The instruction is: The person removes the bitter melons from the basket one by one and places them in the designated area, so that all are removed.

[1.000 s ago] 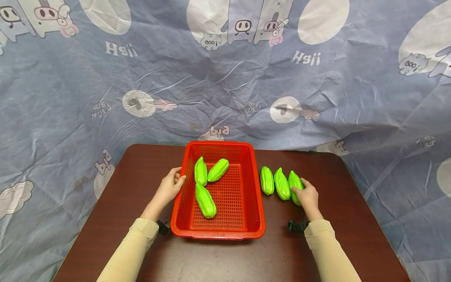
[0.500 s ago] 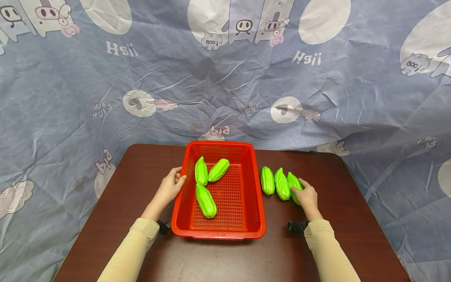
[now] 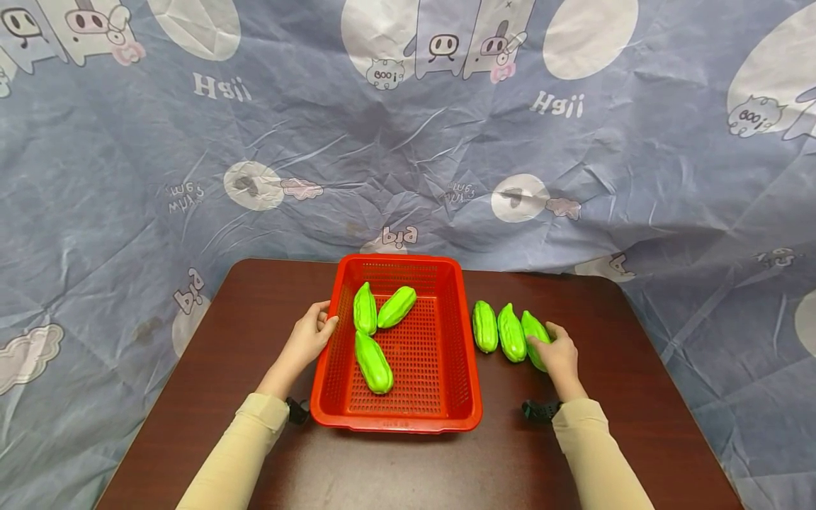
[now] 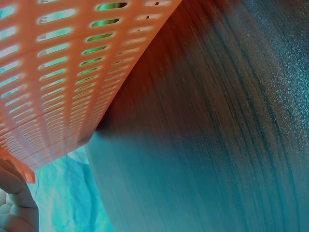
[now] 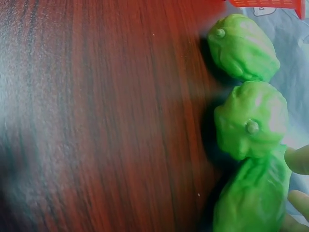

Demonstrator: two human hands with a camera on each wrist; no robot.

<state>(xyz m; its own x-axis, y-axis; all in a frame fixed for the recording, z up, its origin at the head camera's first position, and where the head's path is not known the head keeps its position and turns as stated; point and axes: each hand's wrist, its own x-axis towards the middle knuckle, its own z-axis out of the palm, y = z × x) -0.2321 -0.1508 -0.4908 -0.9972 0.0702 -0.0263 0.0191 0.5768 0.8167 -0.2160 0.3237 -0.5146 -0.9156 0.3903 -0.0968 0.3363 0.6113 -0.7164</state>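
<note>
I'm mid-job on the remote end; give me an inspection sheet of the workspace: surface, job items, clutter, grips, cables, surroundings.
Surface: dark brown, glossy, wood-grained tabletop.
Job items: red perforated basket with three green gourds lying inside; a row of three gourds on the tabletop, right of the basket.
Clutter: nothing seen, apart from a dark item by each wrist, purpose unclear.
Grips: left grip holds the basket's left rim; right grip has thumb and fingers around the rightmost gourd, firmness unclear.
Cables: nothing seen.
Surroundings: wrinkled blue-grey cloth with cartoon prints behind the tabletop.
</note>
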